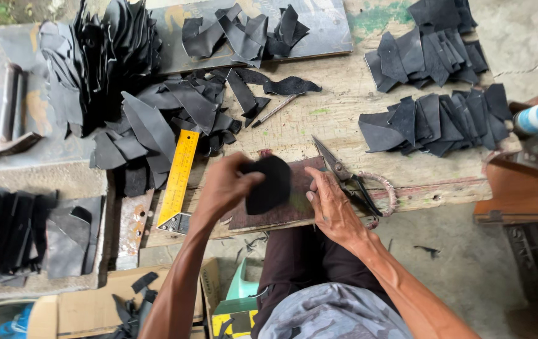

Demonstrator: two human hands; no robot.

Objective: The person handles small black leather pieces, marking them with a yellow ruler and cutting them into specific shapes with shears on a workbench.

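Observation:
My left hand (226,182) grips a small black leather piece (270,183) and lifts it over a dark brown board (294,207) at the front edge of the wooden workbench (338,107). My right hand (330,204) rests flat on that board with its fingers touching the right edge of the black piece. A pair of scissors (344,172) lies just right of my right hand, blades pointing away. To the left of my left hand lies a yellow ruler (178,176).
Heaps of black leather offcuts (156,107) cover the bench's left and back; neat fanned stacks (435,119) lie at the right. A pen (275,110) lies mid-bench. A white-capped bottle (537,118) stands at far right. Cardboard boxes (86,307) sit on the floor below.

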